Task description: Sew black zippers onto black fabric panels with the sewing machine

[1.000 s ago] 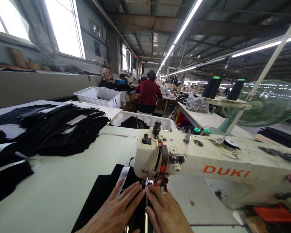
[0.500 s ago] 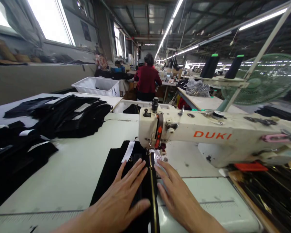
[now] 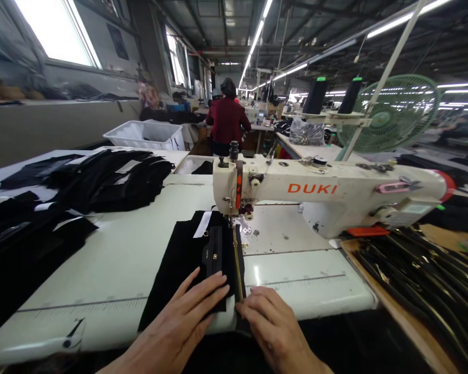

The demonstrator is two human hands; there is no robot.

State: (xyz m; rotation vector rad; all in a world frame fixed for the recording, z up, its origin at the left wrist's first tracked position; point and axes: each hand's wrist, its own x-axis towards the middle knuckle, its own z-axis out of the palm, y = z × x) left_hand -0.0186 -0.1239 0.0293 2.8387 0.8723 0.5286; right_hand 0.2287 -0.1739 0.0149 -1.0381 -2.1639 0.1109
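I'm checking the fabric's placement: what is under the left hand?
Under the left hand is the black fabric, with its dark zip panel showing beyond the hand. The panel's near end and any fabric details beneath the palm are covered.

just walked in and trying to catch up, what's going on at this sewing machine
A person has both bare hands at work in front of the sewing machine. The left hand lies spread on a black fabric piece. The right hand has its fingers at the lower part of a gold-toothed zipper, which runs along the fabric's right edge up toward the needle end. Stacked black pieces lie to the left; more zippers lie to the right.
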